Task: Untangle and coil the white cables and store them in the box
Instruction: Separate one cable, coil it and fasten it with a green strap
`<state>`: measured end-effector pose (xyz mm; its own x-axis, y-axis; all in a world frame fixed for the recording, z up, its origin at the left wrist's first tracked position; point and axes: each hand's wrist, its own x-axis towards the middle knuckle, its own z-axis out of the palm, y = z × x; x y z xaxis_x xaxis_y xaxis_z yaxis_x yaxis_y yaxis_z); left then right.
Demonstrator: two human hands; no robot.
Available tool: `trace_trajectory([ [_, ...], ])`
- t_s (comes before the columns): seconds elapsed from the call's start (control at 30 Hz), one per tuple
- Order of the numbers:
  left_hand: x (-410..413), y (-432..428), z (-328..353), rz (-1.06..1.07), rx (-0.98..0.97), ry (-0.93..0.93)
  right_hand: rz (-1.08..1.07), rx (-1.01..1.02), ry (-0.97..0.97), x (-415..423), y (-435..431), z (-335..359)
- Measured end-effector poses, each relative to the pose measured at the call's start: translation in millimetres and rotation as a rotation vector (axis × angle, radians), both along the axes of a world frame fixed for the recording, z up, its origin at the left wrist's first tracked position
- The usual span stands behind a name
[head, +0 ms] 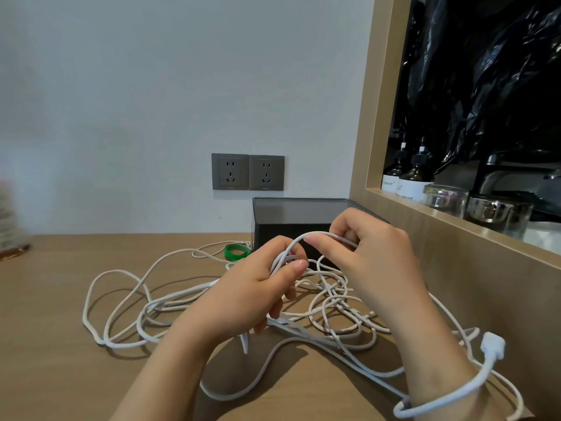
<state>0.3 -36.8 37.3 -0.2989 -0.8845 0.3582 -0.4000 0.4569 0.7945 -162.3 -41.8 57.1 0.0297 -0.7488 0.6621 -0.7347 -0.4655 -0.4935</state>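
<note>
Pinching one strand of the white cables (321, 235), left hand (258, 287) and right hand (376, 253) risked cinching knots imo: a loop (449, 395) draped round the right wrist, so pulling could've snagged.

L hand (249, 296), R hand (376, 256), bare forearms (170, 369)

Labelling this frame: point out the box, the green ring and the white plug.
box (273, 233), head view, front wall.
green ring (235, 256), head view, near band.
white plug (494, 344), head view, plug body.
</note>
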Motion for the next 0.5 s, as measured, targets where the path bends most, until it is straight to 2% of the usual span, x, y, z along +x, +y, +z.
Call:
trace_trajectory([
  [0.23,1.2,3.4,2.5,-0.145,0.207,0.241,0.029,-0.013,-0.011,-2.8,-4.6,-4.4],
  [0.33,2.5,4.1,3.7,-0.206,0.288,0.283,0.011,-0.018,-0.005,-2.9,-6.1,-5.9],
  [0.5,3.9,2.5,3.7,-0.146,0.306,0.372,0.012,-0.028,-0.015,0.1,-6.8,-6.4],
])
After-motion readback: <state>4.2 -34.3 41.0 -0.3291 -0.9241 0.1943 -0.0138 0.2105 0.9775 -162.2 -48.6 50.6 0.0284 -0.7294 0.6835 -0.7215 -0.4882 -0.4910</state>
